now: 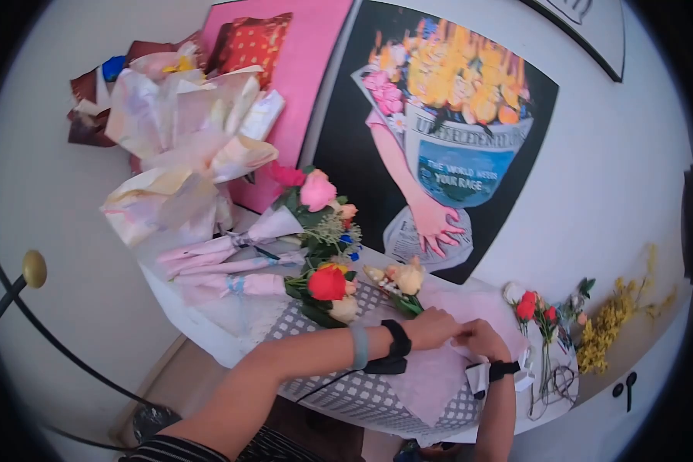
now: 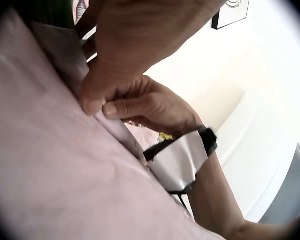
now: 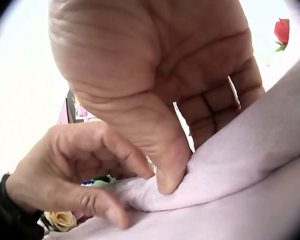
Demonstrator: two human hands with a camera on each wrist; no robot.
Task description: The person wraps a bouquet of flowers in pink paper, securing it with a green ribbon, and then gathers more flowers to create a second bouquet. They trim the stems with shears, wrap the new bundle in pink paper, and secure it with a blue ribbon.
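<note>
A sheet of pale pink wrapping paper (image 1: 420, 385) lies across the table under both hands. My left hand (image 1: 431, 329) pinches the paper's upper edge, its thumb on the near face in the left wrist view. Close beside it, my right hand (image 1: 481, 339) grips the same edge between thumb and fingers; a rolled fold of paper (image 3: 215, 170) runs under that thumb in the right wrist view. Just beyond the left hand are cream roses (image 1: 408, 277) with green leaves, their lower stems hidden by the hand and paper.
Wrapped bouquets (image 1: 239, 266) and a red rose (image 1: 327, 283) lie to the left on a checked cloth (image 1: 346, 400). Large bundles of crumpled wrapping paper (image 1: 169, 192) stand behind. Loose red flowers (image 1: 526, 306) and yellow sprays (image 1: 604, 339) are at the right. A poster (image 1: 454, 154) leans against the wall.
</note>
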